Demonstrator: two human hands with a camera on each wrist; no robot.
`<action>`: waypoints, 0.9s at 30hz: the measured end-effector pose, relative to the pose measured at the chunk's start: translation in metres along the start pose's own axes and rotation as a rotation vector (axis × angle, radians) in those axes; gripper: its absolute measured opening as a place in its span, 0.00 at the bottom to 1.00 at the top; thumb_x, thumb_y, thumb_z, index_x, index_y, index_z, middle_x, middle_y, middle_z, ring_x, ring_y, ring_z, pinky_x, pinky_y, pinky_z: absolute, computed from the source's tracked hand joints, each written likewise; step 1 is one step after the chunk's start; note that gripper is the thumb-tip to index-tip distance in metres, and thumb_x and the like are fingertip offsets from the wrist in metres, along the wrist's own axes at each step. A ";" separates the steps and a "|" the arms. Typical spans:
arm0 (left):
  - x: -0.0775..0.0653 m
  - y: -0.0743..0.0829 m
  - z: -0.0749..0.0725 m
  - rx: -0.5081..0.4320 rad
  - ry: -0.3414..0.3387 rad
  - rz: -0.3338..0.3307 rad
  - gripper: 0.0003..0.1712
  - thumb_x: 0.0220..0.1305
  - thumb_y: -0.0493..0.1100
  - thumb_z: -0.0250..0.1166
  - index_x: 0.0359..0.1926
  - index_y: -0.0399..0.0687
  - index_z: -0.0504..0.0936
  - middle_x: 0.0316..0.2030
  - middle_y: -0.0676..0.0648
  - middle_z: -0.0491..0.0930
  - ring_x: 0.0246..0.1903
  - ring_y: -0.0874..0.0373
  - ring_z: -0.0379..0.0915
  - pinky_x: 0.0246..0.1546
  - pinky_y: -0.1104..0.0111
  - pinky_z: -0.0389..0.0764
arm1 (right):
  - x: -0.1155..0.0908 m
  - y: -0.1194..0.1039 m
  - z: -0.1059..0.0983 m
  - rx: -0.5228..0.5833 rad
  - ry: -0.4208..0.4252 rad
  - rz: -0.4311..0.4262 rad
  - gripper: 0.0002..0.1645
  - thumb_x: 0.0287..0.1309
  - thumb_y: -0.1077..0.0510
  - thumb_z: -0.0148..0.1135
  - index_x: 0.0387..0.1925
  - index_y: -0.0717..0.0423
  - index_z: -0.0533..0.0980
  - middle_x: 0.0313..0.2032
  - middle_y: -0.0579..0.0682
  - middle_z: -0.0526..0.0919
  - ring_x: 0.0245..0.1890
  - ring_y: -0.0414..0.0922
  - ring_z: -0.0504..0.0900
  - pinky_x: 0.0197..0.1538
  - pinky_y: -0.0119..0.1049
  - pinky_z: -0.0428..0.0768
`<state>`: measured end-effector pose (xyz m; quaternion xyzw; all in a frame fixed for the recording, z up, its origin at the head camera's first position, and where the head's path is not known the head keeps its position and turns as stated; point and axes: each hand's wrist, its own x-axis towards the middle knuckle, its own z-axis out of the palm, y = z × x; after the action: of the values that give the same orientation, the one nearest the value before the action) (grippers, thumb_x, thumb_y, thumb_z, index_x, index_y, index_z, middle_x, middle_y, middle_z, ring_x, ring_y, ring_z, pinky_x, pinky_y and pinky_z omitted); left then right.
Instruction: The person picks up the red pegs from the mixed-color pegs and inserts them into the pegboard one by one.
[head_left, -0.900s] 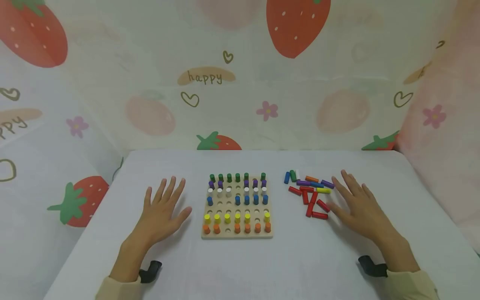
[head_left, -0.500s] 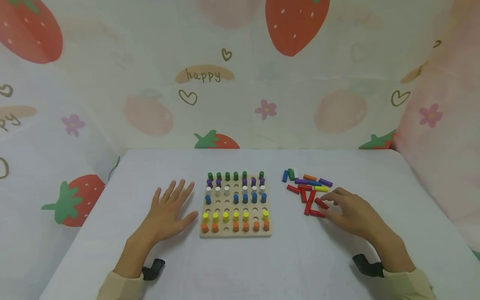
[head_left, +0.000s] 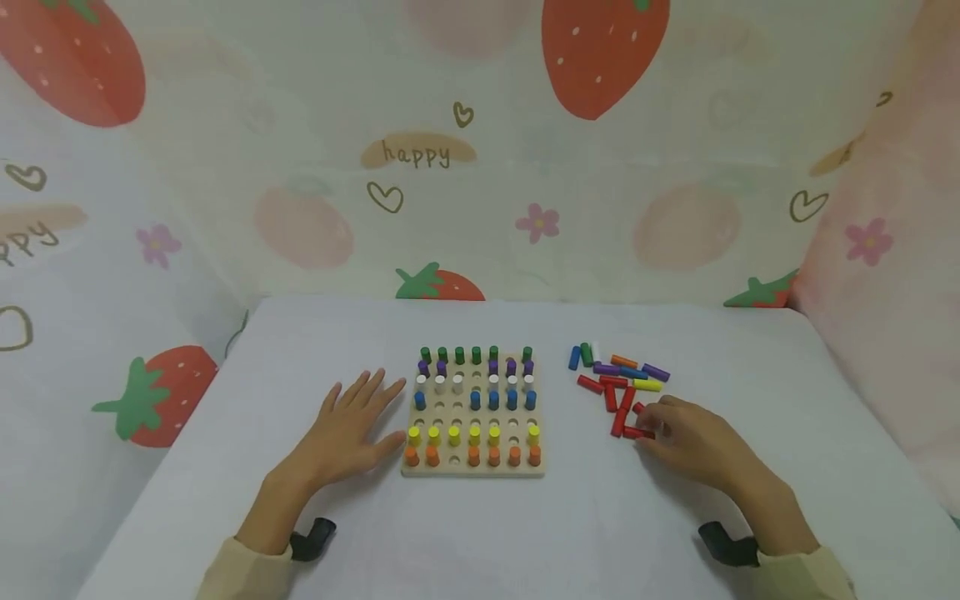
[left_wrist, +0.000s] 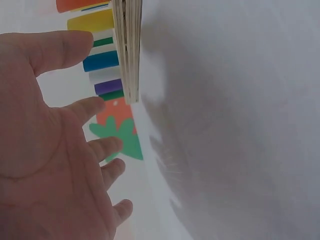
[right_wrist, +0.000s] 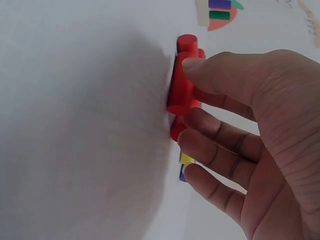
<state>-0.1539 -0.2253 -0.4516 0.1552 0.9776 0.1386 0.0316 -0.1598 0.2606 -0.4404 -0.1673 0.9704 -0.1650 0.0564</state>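
Note:
A wooden pegboard (head_left: 463,413) carries upright pegs in rows of green, purple, white, blue, yellow and orange, with some bare holes. Beside its left edge my left hand (head_left: 341,440) is spread over the table, its palm (left_wrist: 45,145) holding nothing in the left wrist view. At the right, my right hand (head_left: 693,446) bends over the near side of a loose heap of pegs. Its thumb and index finger pinch a red peg (right_wrist: 180,90) that lies on the table; the index fingertip is hidden behind the peg. Another red peg (head_left: 639,407) is partly covered by the fingers.
Past the right hand lie more loose pegs: several red ones, a yellow peg (head_left: 647,386), an orange peg (head_left: 624,361), a green peg (head_left: 587,354), plus purple, blue and white. A patterned cloth wall (head_left: 585,250) rises behind the white table (head_left: 480,533).
My right hand has come in and down to the left, its spread fingers curling in on a red peg. The left hand has shifted right, close to the pegboard's edge, still spread.

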 end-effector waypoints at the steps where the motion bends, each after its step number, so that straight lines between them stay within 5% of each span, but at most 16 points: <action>1: 0.000 0.000 0.002 -0.003 -0.001 -0.001 0.44 0.73 0.64 0.57 0.83 0.54 0.61 0.84 0.36 0.54 0.84 0.34 0.45 0.81 0.30 0.43 | 0.001 0.000 0.000 -0.011 -0.001 -0.002 0.14 0.59 0.51 0.78 0.45 0.48 0.87 0.36 0.42 0.84 0.37 0.39 0.78 0.41 0.37 0.85; 8: -0.005 0.001 0.005 -0.037 -0.041 -0.039 0.45 0.72 0.67 0.57 0.82 0.54 0.62 0.82 0.35 0.57 0.83 0.34 0.50 0.80 0.29 0.47 | 0.009 -0.003 -0.004 -0.029 -0.020 -0.050 0.15 0.57 0.52 0.79 0.45 0.47 0.86 0.33 0.40 0.83 0.34 0.38 0.77 0.39 0.35 0.83; 19: -0.003 0.004 0.005 -0.071 -0.119 -0.029 0.42 0.73 0.62 0.56 0.83 0.60 0.61 0.83 0.37 0.57 0.82 0.32 0.51 0.79 0.31 0.54 | 0.003 -0.003 -0.003 -0.018 -0.075 0.015 0.16 0.55 0.51 0.80 0.44 0.51 0.87 0.34 0.42 0.84 0.36 0.39 0.79 0.45 0.45 0.89; 27: -0.001 0.004 0.004 -0.066 -0.132 -0.020 0.42 0.72 0.63 0.57 0.82 0.60 0.63 0.83 0.37 0.58 0.82 0.31 0.52 0.79 0.30 0.54 | 0.002 0.001 -0.001 -0.020 -0.095 0.028 0.16 0.56 0.51 0.79 0.44 0.52 0.87 0.33 0.42 0.84 0.34 0.39 0.78 0.43 0.43 0.88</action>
<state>-0.1512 -0.2210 -0.4546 0.1532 0.9698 0.1598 0.1023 -0.1620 0.2610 -0.4397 -0.1618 0.9705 -0.1463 0.1030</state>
